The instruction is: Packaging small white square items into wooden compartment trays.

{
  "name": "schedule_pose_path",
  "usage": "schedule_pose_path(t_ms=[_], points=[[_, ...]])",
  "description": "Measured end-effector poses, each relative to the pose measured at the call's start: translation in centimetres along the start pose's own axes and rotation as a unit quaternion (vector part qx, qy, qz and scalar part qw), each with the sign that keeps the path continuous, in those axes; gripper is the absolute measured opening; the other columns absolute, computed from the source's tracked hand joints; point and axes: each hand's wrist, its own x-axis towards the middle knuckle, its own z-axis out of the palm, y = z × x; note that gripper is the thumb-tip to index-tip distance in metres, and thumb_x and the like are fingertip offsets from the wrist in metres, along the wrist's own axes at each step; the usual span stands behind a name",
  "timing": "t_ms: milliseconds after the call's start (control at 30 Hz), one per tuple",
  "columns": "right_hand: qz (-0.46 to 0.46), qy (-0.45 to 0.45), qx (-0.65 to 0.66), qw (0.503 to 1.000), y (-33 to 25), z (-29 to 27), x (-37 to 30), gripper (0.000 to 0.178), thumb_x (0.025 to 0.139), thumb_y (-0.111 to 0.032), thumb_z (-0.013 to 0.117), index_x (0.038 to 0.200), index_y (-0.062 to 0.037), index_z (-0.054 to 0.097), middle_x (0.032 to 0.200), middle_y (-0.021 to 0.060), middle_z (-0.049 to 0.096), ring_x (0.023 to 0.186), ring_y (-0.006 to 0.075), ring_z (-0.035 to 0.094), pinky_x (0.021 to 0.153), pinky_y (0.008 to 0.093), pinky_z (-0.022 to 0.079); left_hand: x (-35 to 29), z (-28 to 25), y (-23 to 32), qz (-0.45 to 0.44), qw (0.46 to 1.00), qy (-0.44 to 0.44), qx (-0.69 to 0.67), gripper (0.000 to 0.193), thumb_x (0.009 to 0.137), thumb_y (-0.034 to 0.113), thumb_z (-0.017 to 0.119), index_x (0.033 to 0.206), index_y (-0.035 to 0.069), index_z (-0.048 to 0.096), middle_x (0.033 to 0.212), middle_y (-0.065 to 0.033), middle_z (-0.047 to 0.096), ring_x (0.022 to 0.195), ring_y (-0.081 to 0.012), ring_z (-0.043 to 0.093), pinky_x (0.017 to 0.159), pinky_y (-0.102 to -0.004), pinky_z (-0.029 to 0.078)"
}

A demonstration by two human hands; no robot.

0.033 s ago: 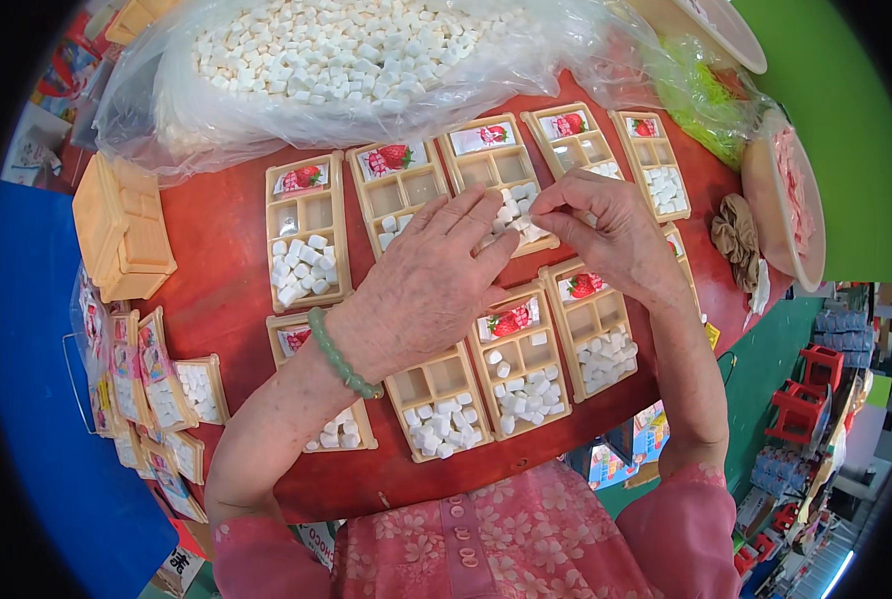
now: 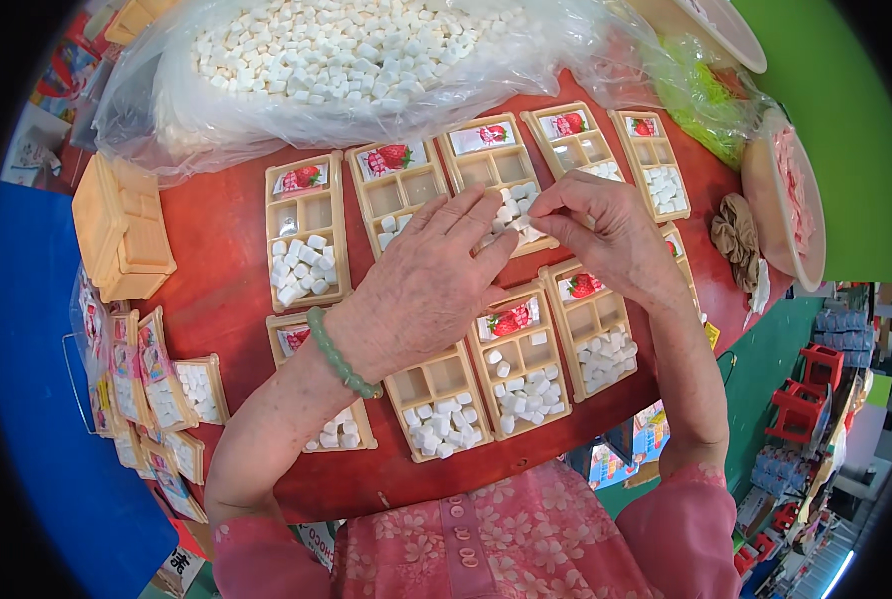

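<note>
My left hand (image 2: 421,285), with a green bead bracelet (image 2: 336,354) at the wrist, reaches across the middle of the table. Its fingers lie stretched out over the beige compartment trays, the fingertips beside white marshmallows (image 2: 512,207) in a back-row tray (image 2: 443,152). Thumb and fingers of my right hand (image 2: 610,235) are pinched together over that tray's right edge; what they hold, if anything, is hidden. Each visible tray has marshmallows in its near compartment, and most show a strawberry-printed packet (image 2: 511,319) at the far end. My left hand and forearm partly cover two front-row trays.
A big clear plastic bag of marshmallows (image 2: 336,55) lies along the far side. Stacked empty trays (image 2: 121,230) stand at the left, above packed trays (image 2: 171,399). A pink bowl (image 2: 785,200) and crumpled brown paper (image 2: 736,240) sit at the right edge of the red table (image 2: 216,260).
</note>
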Motion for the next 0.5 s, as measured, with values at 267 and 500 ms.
schedule_pose_path(t_ms=[267, 500], points=[[-0.047, 0.013, -0.100, 0.994, -1.0, 1.0, -0.4, 0.010, 0.087, 0.003, 0.071, 0.095, 0.0001, 0.069, 0.089, 0.0112, 0.064, 0.083, 0.0258, 0.066, 0.073, 0.0356, 0.052, 0.3, 0.3, -0.3, 0.000, 1.000, 0.017, 0.006, 0.050, 0.084, 0.017, 0.077, 0.128, 0.000, 0.062, 0.140, -0.0222, 0.055, 0.134, -0.0392, 0.051, 0.112, -0.0475, 0.043], [-0.122, 0.016, -0.213, 0.969, -1.6, 1.2, -0.5, 0.018, 0.081, 0.004, 0.071, 0.097, -0.0020, 0.065, 0.089, 0.0133, 0.061, 0.085, 0.0353, 0.063, 0.074, 0.0434, 0.051, 0.4, 0.9, -0.8, 0.011, 0.999, 0.046, 0.011, 0.043, 0.086, 0.019, 0.073, 0.122, -0.003, 0.064, 0.135, -0.0217, 0.059, 0.132, -0.0370, 0.052, 0.113, -0.0468, 0.042]])
